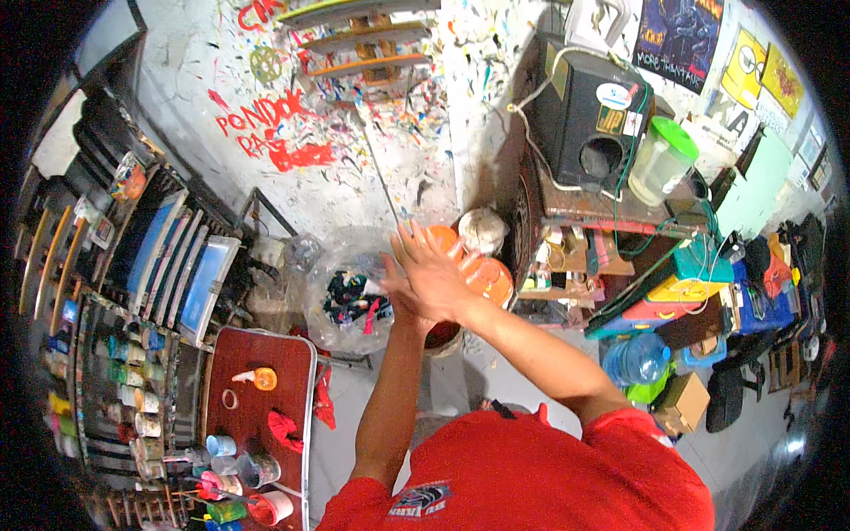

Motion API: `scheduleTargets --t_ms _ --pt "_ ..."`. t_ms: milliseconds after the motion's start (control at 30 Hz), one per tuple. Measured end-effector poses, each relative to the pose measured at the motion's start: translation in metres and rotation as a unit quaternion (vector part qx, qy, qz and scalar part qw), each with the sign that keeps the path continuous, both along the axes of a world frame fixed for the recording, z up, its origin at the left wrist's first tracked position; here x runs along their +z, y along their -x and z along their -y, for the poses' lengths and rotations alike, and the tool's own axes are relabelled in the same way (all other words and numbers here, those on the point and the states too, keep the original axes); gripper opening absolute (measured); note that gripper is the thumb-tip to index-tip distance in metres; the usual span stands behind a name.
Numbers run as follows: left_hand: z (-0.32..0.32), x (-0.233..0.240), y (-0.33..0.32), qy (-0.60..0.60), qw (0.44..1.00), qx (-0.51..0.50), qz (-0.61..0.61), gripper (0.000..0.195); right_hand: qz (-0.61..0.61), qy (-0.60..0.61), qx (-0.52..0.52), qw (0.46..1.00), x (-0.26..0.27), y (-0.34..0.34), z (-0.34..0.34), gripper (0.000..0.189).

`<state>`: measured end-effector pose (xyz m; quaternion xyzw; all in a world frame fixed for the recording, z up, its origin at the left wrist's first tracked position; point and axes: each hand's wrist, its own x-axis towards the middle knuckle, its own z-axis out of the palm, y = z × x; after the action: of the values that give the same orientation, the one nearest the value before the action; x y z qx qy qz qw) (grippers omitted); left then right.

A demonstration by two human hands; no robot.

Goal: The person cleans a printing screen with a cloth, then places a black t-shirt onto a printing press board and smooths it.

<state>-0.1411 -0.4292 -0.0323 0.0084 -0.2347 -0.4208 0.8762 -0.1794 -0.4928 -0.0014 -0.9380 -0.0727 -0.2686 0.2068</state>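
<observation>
My right hand (pixel 431 275) lies across my left hand (pixel 397 292), with its fingers stretched out. Much of the left hand is covered, but some of its fingers show at the left side. I see no object in either hand. Just beyond them are orange plastic containers (pixel 490 277), partly hidden by my right hand. A whitish paint-stained tub (pixel 483 230) sits behind these. Left of my hands stands a clear plastic bag (pixel 319 322) holding dark cloth scraps (pixel 348 299).
A brown folding table (pixel 255 348) at the left bears an orange spray bottle (pixel 265 379), a red cloth (pixel 284 430) and paint pots (pixel 271 508). Racks hold screen-printing frames (pixel 206 292). At the right, a black speaker (pixel 584 126) and a green-lidded jar (pixel 657 169) top a cabinet.
</observation>
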Motion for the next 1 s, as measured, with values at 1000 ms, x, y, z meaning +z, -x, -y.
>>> scheduleTargets --t_ms 1000 --pt "-0.030 -0.070 -0.003 -0.380 0.411 0.395 0.728 0.028 -0.191 0.327 0.161 0.912 -0.034 0.063 0.015 0.025"
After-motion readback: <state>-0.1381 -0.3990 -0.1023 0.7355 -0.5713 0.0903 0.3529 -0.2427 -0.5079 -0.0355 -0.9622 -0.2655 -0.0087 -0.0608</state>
